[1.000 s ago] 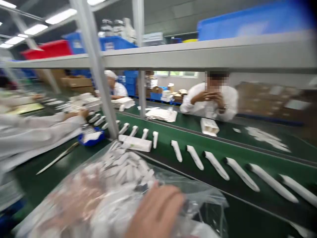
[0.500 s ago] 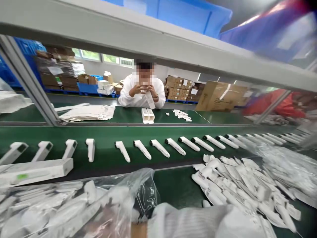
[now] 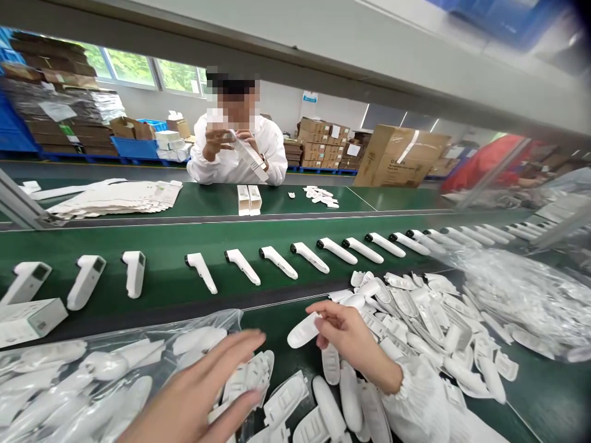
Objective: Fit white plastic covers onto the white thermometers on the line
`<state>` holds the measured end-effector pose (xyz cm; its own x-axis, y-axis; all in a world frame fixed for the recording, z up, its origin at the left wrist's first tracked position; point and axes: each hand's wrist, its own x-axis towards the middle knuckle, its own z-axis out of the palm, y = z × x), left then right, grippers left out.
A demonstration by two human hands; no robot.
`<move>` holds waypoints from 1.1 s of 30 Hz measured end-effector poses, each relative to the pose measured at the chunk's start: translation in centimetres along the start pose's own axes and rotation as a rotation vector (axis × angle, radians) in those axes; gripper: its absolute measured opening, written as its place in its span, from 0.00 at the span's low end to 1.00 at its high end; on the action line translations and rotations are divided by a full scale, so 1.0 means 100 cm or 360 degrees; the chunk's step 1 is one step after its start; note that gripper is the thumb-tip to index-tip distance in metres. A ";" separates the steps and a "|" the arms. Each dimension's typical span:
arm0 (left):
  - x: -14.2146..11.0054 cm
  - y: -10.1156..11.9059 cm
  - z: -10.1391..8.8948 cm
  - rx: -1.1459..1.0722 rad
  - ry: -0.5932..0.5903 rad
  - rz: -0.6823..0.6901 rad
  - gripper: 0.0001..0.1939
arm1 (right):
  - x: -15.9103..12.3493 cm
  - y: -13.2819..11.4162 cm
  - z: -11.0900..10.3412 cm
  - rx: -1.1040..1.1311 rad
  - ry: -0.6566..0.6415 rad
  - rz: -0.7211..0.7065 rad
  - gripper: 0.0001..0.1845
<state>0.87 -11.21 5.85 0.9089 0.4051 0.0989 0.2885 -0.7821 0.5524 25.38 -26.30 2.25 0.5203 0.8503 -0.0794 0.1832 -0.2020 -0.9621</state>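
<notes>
Between the fingers and thumb of my right hand is a white plastic cover, a smooth oblong shell piece. More loose covers lie just below that hand, some with their ribbed inner side up. At the lower left my left hand stretches its fingers out, thumb apart, with nothing in it. It hovers beside a clear plastic bag that contains similar white parts. To the right of my right hand spreads a heap of white shell parts.
Beyond my hands runs a green conveyor belt with a row of white handheld thermometers. A white box is at the left. Across the belt a person in white holds a long white box. A metal shelf beam crosses overhead.
Both my hands have come into clear view, the right one now holding a white cover. Loose covers now lie in front of me. The view has shifted, and the thermometers appear farther left.
</notes>
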 end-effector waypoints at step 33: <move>0.113 0.050 0.102 0.0044 -0.0465 -0.0163 0.14 | 0.164 0.074 -0.151 -0.1609 0.0123 -0.0203 0.25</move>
<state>15.63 -15.40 1.26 0.9217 0.3321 -0.2004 0.3872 -0.7585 0.5242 47.89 -21.20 -2.19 0.4935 0.8677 0.0599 0.8407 -0.4582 -0.2887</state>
